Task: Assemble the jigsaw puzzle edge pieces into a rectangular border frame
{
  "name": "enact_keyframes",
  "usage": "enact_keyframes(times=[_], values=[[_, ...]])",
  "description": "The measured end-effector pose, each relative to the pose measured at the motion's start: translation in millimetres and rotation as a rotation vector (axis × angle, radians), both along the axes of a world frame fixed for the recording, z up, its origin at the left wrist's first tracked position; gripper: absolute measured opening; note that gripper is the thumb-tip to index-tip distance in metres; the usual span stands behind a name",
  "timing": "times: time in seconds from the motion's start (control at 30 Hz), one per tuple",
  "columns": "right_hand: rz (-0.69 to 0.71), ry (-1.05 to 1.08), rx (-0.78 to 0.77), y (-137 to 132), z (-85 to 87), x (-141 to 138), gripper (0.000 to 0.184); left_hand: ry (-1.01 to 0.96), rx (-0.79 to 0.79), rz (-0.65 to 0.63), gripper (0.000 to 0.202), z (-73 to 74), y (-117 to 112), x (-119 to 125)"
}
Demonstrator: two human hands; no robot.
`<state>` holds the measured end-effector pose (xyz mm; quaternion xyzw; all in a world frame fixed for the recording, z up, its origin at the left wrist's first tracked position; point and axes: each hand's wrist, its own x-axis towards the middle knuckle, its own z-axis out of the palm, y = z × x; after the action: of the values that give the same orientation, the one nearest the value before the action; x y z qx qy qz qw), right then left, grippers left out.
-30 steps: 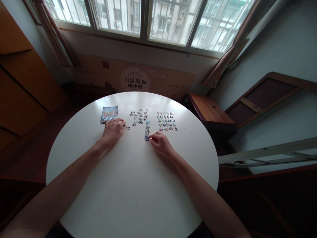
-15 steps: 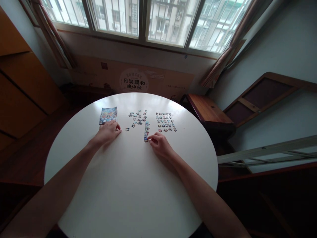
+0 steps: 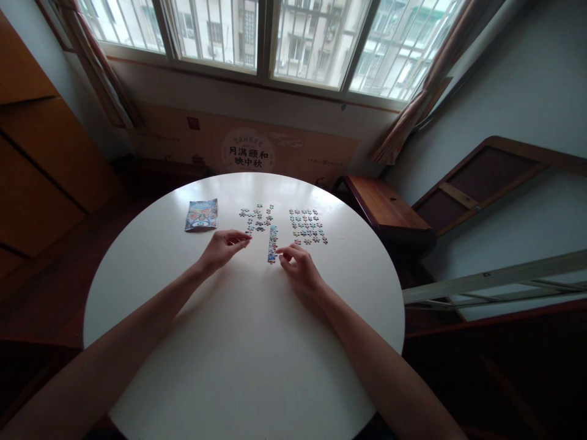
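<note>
A narrow strip of joined jigsaw pieces (image 3: 272,243) lies on the white round table (image 3: 243,342). My right hand (image 3: 300,266) is at the strip's right edge, its fingers curled and thumb close to the index finger; any small piece in them is hidden. To the left of the strip, my left hand (image 3: 224,249) hovers near the lower loose jigsaw pieces (image 3: 260,223), fingertips and thumb drawn together in a pinch. What that pinch holds is too small to make out. Rows of separate jigsaw pieces (image 3: 306,225) are laid out beyond my right hand.
A colourful printed packet or sheet (image 3: 202,215) lies at the table's left. Past the table's right edge stands a wooden bench or stool (image 3: 389,205), with a metal ladder-like frame (image 3: 486,278) nearer. Windows and a printed cardboard panel (image 3: 293,140) are behind.
My left hand has moved right, from beside the printed packet to near the loose pieces. The single piece once apart at their lower left no longer shows. My right hand has shifted slightly up along the strip.
</note>
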<state>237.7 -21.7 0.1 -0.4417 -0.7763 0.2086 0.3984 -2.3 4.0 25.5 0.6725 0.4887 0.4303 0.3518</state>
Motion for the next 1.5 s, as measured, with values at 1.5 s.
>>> enact_keyframes(times=[1.5], values=[[0.049,-0.105,-0.088,-5.0,1.1,0.6,0.008,0.421,0.332,-0.194,0.015,-22.4,-27.6,32.9]])
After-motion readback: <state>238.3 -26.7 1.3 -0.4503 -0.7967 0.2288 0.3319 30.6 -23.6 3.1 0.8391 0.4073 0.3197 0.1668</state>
